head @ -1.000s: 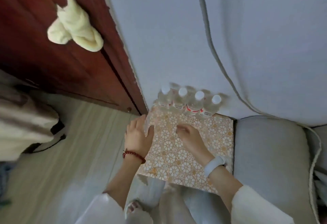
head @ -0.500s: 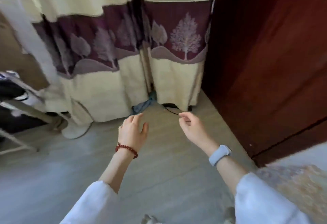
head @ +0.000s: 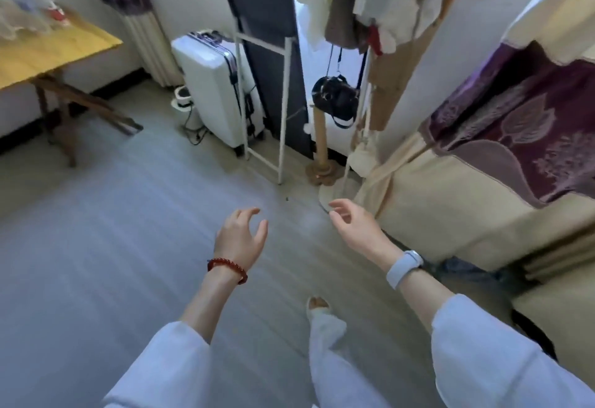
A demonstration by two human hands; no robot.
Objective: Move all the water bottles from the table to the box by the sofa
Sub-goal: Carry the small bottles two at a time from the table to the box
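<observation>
Several clear water bottles [head: 29,5] with red and blue labels stand on the yellow table [head: 61,50] at the far upper left, blurred. My left hand [head: 240,237], with a red bead bracelet on its wrist, hangs over the floor with fingers apart and nothing in it. My right hand [head: 355,229], with a pale watch on its wrist, is also held out empty with fingers spread. Both hands are far from the table. The box and the sofa are out of view.
A white suitcase [head: 212,85] stands against the wall beside a white metal rack [head: 264,101]. A black bag [head: 338,98] hangs from a clothes stand [head: 322,150]. Cream and purple curtains [head: 483,156] fill the right. Grey floor [head: 112,246] lies between me and the table.
The view has swung from the patterned box with bottles by the sofa, past the curtain, to the room with the table. Both hands left the box and now hang empty.
</observation>
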